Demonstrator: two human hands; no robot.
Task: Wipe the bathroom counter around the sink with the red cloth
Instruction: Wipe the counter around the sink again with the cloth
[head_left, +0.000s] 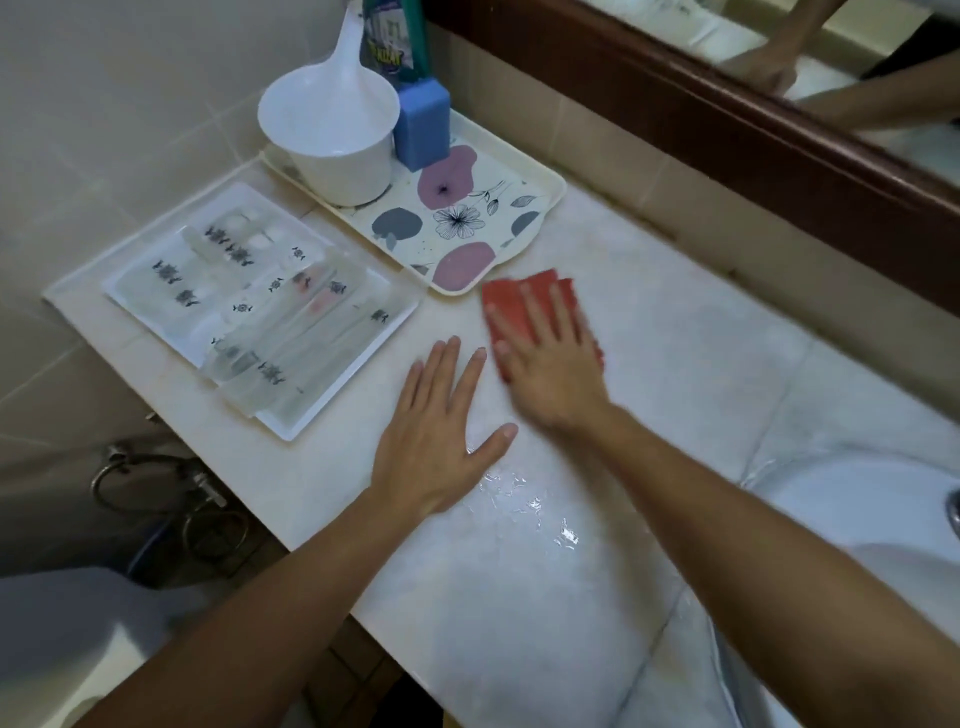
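Observation:
The red cloth (511, 301) lies flat on the pale marble counter (675, 332), just right of the floral tray's near corner. My right hand (545, 364) presses flat on top of the cloth with fingers spread, covering most of it. To its left, my left hand (441, 431) rests palm down on the bare counter, fingers apart, holding nothing. A wet patch (524, 499) glistens on the counter below my left thumb. The white sink (857, 499) sits at the right edge, partly behind my right forearm.
A floral tray (540, 208) at the back holds a white scoop (332, 140), a blue block (421, 124) and a green bottle (395, 36). A white tray (384, 332) of clear wrapped packets sits at left. A wood-framed mirror (779, 145) runs along the back wall.

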